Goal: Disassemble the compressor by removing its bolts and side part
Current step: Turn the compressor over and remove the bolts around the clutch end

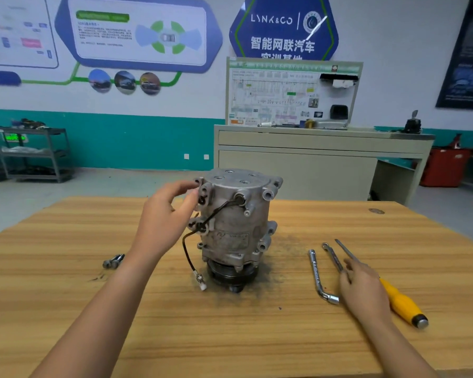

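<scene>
A grey metal compressor [236,225] stands upright on its black pulley in the middle of the wooden table [230,336]. A black wire with a white plug [201,281] hangs off its left side. My left hand [167,214] reaches its upper left lug, with fingertips and thumb touching the flange. My right hand [362,285] lies over the tools to the right, fingers straight, on the shaft of a yellow-handled screwdriver [402,304]. Loose bolts [114,261] lie on the table to the left.
An L-shaped socket wrench [318,274] and a small spanner [333,256] lie beside my right hand. Dark grime surrounds the compressor's base. Behind the table stand a beige cabinet [311,162] with a display board, a metal shelf [30,151] at the left, and a red bin [444,166].
</scene>
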